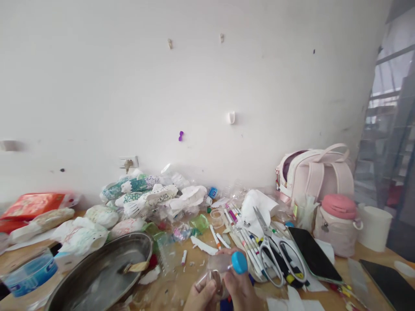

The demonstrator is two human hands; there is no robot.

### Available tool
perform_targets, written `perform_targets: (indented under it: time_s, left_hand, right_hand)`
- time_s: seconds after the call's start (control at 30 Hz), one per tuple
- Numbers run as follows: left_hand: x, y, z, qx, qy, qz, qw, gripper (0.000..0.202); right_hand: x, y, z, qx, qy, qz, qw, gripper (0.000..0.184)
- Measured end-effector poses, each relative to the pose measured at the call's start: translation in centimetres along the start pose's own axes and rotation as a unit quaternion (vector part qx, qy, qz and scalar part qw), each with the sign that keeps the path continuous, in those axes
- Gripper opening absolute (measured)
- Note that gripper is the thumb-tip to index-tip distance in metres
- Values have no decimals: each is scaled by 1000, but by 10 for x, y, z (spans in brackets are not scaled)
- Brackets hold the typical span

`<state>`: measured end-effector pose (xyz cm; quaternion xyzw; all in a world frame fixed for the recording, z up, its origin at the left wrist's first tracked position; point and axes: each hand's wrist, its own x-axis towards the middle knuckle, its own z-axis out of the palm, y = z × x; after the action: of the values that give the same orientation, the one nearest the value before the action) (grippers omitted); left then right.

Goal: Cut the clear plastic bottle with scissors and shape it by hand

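A clear plastic bottle piece (218,263) with a blue screw cap (239,262) is between my hands at the bottom centre. My left hand (201,297) pinches its clear plastic on the left side, thumb on top. My right hand (239,288) wraps around it just below the cap, with the fingers partly hidden behind. Large scissors (276,251) with grey handles lie to the right, on top of several markers (249,247). A marker cap (184,258) and scraps of white paper (204,245) lie on the table beyond my hands.
An oval metal pan (147,255) holding a brush (138,267) stands to the left. Paper-wrapped, drawn-on bottles (145,199) pile up against the wall. At the right are a dark phone (313,255), a pink backpack (329,175) and a pink-lidded container (337,229).
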<state>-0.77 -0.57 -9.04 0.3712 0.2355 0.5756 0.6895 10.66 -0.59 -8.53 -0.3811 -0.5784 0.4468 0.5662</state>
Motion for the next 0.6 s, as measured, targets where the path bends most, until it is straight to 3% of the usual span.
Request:
perform_targets:
  time_s: [0.17,0.33,0.6]
  left_hand:
    - [-6,12,3,-8,35,-14,999,23]
    - [-9,12,4,-39,72,-38,996,27]
    - [-8,15,4,-25,25,-15,999,29]
  right_hand:
    - [0,-6,-4,-16,-13,69,997,74]
    - [5,-23,-8,-51,-81,85,992,91]
    - [-2,-15,-7,-28,-94,23,995,67]
